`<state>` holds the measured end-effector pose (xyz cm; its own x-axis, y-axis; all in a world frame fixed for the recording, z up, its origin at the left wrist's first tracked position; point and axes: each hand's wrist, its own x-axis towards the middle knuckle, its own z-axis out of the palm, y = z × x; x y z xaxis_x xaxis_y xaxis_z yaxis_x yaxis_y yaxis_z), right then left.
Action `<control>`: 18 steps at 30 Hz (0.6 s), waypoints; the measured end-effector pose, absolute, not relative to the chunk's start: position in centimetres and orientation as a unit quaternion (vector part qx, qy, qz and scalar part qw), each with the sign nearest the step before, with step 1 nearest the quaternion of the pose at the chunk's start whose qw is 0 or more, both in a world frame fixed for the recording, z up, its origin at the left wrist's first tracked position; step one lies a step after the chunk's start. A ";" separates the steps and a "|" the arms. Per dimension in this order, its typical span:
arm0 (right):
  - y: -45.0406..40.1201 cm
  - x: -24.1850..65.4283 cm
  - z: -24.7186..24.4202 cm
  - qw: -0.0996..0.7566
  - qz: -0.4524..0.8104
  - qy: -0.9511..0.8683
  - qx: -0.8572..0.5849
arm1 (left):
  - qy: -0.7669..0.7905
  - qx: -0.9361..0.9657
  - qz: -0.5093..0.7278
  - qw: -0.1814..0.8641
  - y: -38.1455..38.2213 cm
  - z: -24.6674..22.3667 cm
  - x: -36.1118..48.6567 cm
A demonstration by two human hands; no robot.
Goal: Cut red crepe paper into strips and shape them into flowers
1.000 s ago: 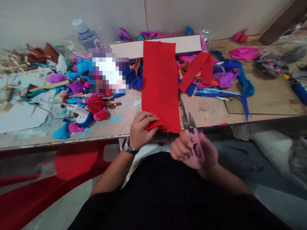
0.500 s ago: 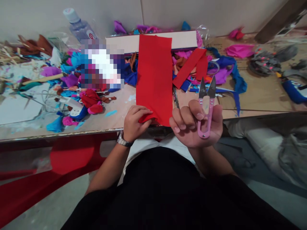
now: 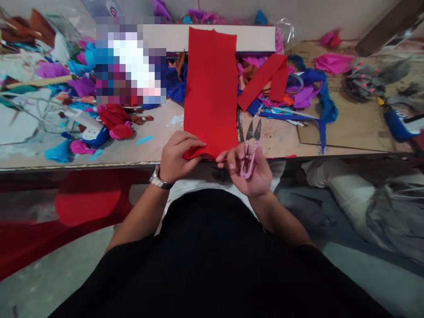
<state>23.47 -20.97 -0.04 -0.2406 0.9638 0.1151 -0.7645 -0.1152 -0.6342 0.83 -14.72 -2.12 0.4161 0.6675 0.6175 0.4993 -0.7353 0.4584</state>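
Observation:
A long red sheet of crepe-like material [image 3: 211,88] lies on the table, its far end over a white box. My left hand [image 3: 182,154], with a watch on the wrist, is closed on the sheet's near left edge, where it folds up. Pink-handled thread snips [image 3: 249,159] rest in my right hand [image 3: 253,174], blades pointing away and apart. The fingertips of that hand touch the sheet's near right corner. Right of the sheet lies a folded red strip [image 3: 263,84].
The white box [image 3: 256,37] stands along the wall. Coloured scraps [image 3: 117,119] and a blue-and-white tool [image 3: 91,128] crowd the left. On the right are cardboard [image 3: 351,119], a roll of tape [image 3: 296,83] and a grey bundle [image 3: 364,84]. A red stool [image 3: 89,198] stands below left.
My right hand has moved left and down with the snips, and its fingertips now meet the sheet's near corner. The left hand keeps its grip. The view has shifted somewhat.

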 end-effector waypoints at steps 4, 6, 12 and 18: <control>-21.6 23.3 -1.9 0.594 0.714 -0.308 -0.207 | 0.318 0.865 0.374 0.099 -14.5 -1.7 -0.1; -22.1 22.9 -2.3 0.594 0.716 -0.294 -0.219 | 0.300 0.879 0.354 0.107 -14.2 -1.7 -0.6; -25.6 20.9 -2.9 0.501 0.790 -0.226 -0.271 | 0.264 0.895 0.330 0.141 -13.7 -2.0 -1.1; -28.4 20.4 -3.7 0.383 0.853 -0.195 -0.296 | 0.266 0.893 0.329 0.154 -13.9 -2.3 -1.1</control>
